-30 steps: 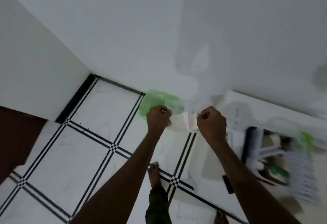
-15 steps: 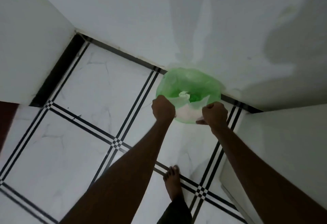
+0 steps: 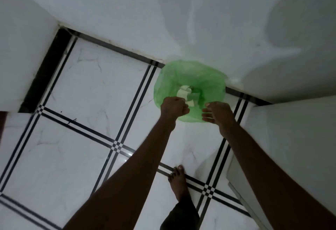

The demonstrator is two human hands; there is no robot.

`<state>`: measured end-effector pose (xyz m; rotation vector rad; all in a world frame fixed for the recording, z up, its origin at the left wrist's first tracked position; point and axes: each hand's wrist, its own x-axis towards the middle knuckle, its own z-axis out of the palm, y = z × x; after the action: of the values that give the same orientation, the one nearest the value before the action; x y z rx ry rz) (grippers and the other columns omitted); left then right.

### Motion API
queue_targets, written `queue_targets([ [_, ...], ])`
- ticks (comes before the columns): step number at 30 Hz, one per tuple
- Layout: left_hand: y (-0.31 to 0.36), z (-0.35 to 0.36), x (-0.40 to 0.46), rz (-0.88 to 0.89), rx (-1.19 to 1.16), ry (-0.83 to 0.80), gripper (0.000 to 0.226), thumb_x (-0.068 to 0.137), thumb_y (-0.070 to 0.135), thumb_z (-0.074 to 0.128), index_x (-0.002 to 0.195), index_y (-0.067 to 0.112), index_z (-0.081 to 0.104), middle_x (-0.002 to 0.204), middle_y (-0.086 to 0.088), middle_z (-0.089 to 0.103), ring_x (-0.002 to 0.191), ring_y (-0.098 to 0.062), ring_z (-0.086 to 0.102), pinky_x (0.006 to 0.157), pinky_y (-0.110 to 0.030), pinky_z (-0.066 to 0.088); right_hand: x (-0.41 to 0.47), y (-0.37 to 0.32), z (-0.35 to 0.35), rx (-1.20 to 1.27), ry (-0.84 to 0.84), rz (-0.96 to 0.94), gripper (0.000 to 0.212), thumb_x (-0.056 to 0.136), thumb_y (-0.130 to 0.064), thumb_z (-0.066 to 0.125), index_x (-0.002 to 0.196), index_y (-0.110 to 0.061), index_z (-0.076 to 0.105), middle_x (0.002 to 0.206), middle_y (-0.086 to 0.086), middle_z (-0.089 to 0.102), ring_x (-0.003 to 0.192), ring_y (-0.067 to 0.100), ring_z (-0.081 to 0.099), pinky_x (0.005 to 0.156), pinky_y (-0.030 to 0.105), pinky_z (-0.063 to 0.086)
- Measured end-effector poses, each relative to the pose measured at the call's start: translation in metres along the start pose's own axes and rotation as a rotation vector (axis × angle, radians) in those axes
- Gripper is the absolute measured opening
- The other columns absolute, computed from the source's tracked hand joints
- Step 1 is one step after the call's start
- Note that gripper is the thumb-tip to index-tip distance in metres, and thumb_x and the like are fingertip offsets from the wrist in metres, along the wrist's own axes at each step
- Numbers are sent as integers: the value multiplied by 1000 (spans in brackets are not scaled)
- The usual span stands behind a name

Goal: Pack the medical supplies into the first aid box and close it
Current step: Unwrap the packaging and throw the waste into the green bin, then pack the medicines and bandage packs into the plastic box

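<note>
I am looking down at a bin lined with a green plastic bag (image 3: 203, 77), which stands on the floor against the wall. Pale wrapper scraps (image 3: 184, 91) lie inside it. My left hand (image 3: 174, 108) is a closed fist over the bin's near rim, with a small pale scrap beside its knuckles. My right hand (image 3: 217, 114) hovers over the near rim with its fingers spread and nothing in them. The first aid box and the medical supplies are out of view.
The floor is white marble tile with black stripe lines (image 3: 116, 146). A white wall (image 3: 181, 21) rises behind the bin. The corner of a white counter (image 3: 291, 148) juts in at the right. My bare foot (image 3: 179, 180) stands just before the bin.
The view swung from the counter with the supplies down to the bin. Both hands held a clear wrapper between them; now my right hand has opened and the wrapper is no longer stretched between them.
</note>
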<state>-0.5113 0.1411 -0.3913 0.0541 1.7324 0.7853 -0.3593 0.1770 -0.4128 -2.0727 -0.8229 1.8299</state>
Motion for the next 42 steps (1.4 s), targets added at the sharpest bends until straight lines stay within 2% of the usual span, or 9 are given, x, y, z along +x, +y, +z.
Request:
queue_targets([
  [7,23,42,-166,248,-31,-54,21,96,8,56,109,2,72,94,-17,75,85,-24,70,83,-36,60,-146,-43,-86,107,-15,-184,13,94,-8,54,91,-9,67,90,17,71,77,28,67,72,38,57],
  [21,-31,285,-478,450,-165,-398,29,102,14,48,115,0,70,107,-23,74,100,-33,73,91,-40,59,-380,-52,-454,110,159,-560,20,93,-13,53,95,-7,72,90,17,74,73,21,68,70,33,57],
  [24,-55,326,-508,487,-94,-423,30,102,15,49,116,-1,70,105,-22,75,96,-32,72,87,-38,59,-386,-21,-511,-15,264,-573,29,80,-35,53,92,-17,73,87,5,76,79,25,71,80,48,60],
  [27,-81,343,-526,556,-36,-398,29,103,14,49,114,-4,70,99,-22,75,92,-33,72,80,-34,61,-391,26,-535,-207,431,-583,25,83,-41,54,91,-23,69,87,-4,74,83,21,71,81,46,58],
  [30,-113,341,-537,716,41,-335,29,104,12,47,108,-5,70,95,-26,73,90,-40,70,76,-34,60,-397,92,-536,-366,649,-694,13,86,-28,67,96,-20,64,92,-1,71,86,21,69,76,33,55],
  [34,-152,322,-545,918,71,-211,35,104,16,43,90,-4,68,78,-20,69,68,-35,63,59,-39,52,-388,170,-513,-638,570,-611,65,73,-35,79,128,-13,52,130,14,56,121,32,51,97,45,48],
  [37,-189,307,-531,931,251,-40,30,101,24,48,85,9,68,73,-4,66,68,-23,64,62,-45,57,-376,198,-506,-747,558,-644,73,70,-24,81,132,-9,48,135,21,53,124,38,49,99,53,48],
  [40,-214,288,-504,1075,687,150,15,95,12,54,97,17,69,93,4,68,87,-15,64,73,-39,57,-380,193,-507,-673,688,-694,65,70,-21,77,128,-6,54,126,20,55,116,35,50,94,44,47],
  [42,-224,280,-488,1111,951,185,33,89,-1,58,116,15,68,118,-1,66,107,-18,58,85,-34,56,-393,178,-507,-598,798,-731,61,72,-27,74,126,-5,56,127,20,52,116,33,47,93,41,45],
])
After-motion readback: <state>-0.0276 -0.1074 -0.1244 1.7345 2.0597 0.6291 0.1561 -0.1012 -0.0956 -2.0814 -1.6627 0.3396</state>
